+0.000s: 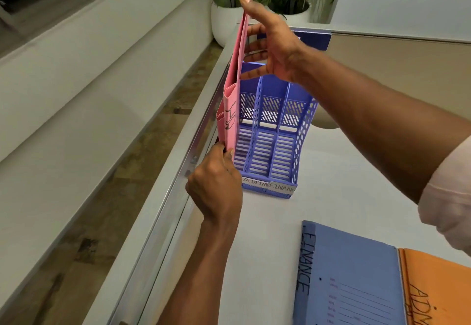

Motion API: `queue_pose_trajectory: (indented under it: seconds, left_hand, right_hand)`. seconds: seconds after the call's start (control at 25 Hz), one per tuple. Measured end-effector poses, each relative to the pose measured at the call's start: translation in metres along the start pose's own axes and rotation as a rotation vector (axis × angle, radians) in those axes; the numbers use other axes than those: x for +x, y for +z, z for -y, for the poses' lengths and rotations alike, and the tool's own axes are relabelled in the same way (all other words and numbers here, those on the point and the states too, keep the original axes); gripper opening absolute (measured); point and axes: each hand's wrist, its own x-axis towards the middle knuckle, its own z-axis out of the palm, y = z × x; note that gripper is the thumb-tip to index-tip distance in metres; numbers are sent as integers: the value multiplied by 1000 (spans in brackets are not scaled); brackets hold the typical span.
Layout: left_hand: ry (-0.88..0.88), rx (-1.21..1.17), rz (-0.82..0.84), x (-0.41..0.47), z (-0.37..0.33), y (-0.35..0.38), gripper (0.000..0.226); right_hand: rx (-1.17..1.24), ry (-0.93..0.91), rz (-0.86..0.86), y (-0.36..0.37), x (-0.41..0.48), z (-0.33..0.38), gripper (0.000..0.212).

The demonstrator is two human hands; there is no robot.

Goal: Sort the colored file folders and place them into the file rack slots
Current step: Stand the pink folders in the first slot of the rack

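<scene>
Folders first: the pink folders [233, 110] are standing upright at the far-left slot of the blue file rack [277, 133], long axis running near vertical, top edge leaning a bit toward the plants. Looks like two or three pink ones bunched together, hard to count exactly. They seem to be partway down into that slot but I can't tell if the bottom edge is seated on the rack floor yet.

Left hand [216, 184] is down low, fingers closed round the near bottom edge of the pink bunch, right at the rack's front-left corner. Right hand [270, 44] is up top, thumb hooked over the upper edge and the other fingers spread flat against the folder's right face, so more steadying than clamping. So the folder sits between the two hands along its length, bottom to the left hand, top to the right.

My guess is the next bit is just pushing straight down along that long axis, and the right hand up top is the one placed to do it.

Rack has three more slots that look empty, with labels on the front lip reading ADMIN and FINANCE. Nearer the camera a blue folder [351, 279] marked FINANCE and an orange folder [438, 291] lie flat on the white table [356, 172], untouched.
</scene>
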Motion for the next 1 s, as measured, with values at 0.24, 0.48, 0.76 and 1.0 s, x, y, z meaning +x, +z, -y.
queue_pose_trajectory:
  seconds: [0.24,0.48,0.76,1.0]
  left_hand:
    - [-131,-29,100,23,1,39,31]
    - [-153,-3,78,30,9,54,29]
    - [-146,65,62,18,22,57,29]
    - [-187,68,132,14,32,70,32]
  right_hand:
    - [-49,-17,-66,-18,21,-3,89]
    - [-78,-39,-71,-23,33,-7,89]
    - [-128,-39,-27,-15,36,-13,71]
    - [-184,-40,-89,-19,37,-27,42]
